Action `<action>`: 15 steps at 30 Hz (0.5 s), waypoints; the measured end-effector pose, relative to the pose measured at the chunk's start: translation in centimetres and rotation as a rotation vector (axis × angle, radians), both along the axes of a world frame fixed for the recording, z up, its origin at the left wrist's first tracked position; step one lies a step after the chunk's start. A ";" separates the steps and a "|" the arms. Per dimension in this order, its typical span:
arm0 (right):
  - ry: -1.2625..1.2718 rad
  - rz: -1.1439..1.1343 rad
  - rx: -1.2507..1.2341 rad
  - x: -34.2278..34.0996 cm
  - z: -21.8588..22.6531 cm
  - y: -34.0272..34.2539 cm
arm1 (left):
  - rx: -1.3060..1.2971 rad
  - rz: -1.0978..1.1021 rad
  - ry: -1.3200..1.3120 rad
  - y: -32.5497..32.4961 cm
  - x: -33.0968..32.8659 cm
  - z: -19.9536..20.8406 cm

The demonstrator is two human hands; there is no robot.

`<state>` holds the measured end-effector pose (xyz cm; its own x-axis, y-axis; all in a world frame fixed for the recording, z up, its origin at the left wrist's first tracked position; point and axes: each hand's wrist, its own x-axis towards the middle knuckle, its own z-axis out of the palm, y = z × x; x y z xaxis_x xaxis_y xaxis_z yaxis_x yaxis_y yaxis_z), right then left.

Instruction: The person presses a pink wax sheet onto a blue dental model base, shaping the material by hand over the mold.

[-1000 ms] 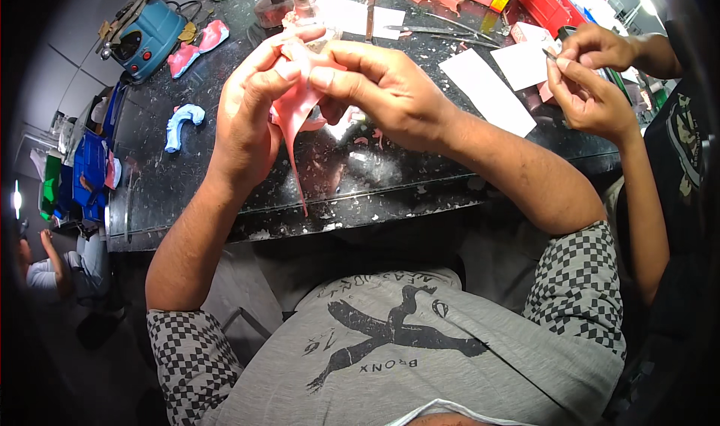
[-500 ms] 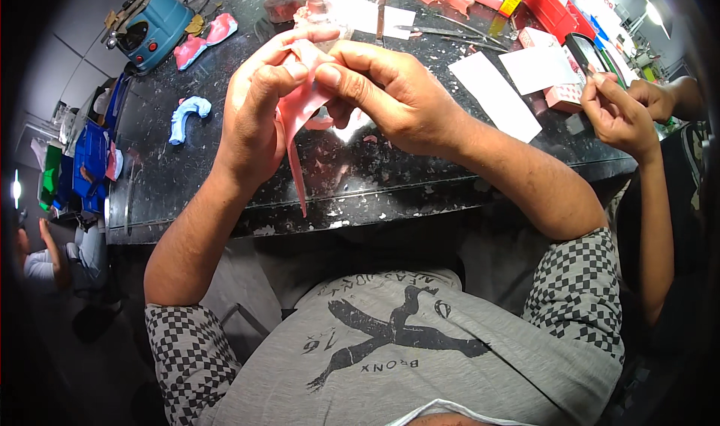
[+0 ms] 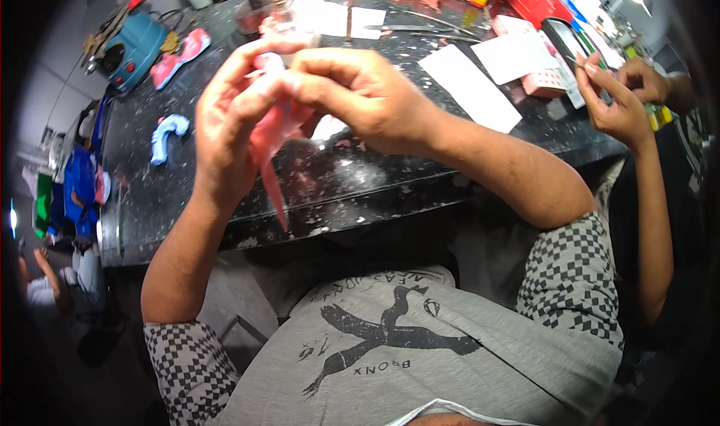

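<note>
My left hand [image 3: 221, 126] is closed round a soft pink sheet, apparently wax [image 3: 271, 137], raised above the dark worktop. A narrow strip of it hangs down toward the near edge. My right hand [image 3: 371, 100] pinches the sheet's upper part between thumb and fingers, close to my left fingertips. Motion blurs the fingertips, and the hands hide part of the sheet. Behind it on the worktop lies a small whitish piece [image 3: 328, 129], partly covered by my right hand. To the left rests a blue horseshoe-shaped dental piece [image 3: 166, 135].
The black speckled worktop [image 3: 360, 178] has a teal machine [image 3: 135, 47] and a pink-and-blue moulded piece [image 3: 180, 58] at far left. White sheets [image 3: 472, 88], metal tools [image 3: 431, 30] and a pink box [image 3: 541, 82] lie right. A co-worker's hands [image 3: 615, 100] hold something thin there.
The view has shifted, so the worktop things appear further left. My hands still hold the pink sheet, its hanging strip now slanting more, and my fingertips have drawn together over its upper part.
</note>
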<state>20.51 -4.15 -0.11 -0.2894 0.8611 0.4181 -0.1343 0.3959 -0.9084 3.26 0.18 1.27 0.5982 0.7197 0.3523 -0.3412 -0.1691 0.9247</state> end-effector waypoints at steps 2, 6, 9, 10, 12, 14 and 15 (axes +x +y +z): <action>-0.039 -0.028 0.042 0.1 -0.3 0.1 | 0.026 -0.046 0.018 0.3 -0.2 0.0; 0.016 0.006 0.117 -0.2 -0.4 0.1 | 0.073 0.120 0.074 -0.9 0.4 0.8; -0.052 0.007 0.119 0.1 -0.2 -0.1 | 0.080 0.139 0.073 0.0 0.2 0.2; -0.084 0.028 0.104 0.2 -0.1 -0.2 | 0.093 0.135 0.087 0.0 0.0 0.2; -0.118 0.014 0.100 0.2 0.2 -0.3 | 0.078 0.122 0.066 0.1 -0.1 0.1; -0.156 0.000 0.098 0.1 0.1 -0.3 | 0.064 0.109 0.040 0.2 -0.1 0.2; -0.079 0.039 0.068 0.2 -0.2 -0.1 | 0.037 0.106 0.031 0.3 -0.1 0.2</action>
<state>20.68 -4.28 -0.26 -0.3566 0.8191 0.4493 -0.0799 0.4524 -0.8882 3.15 0.49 1.44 0.5309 0.7661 0.3624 -0.2908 -0.2370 0.9270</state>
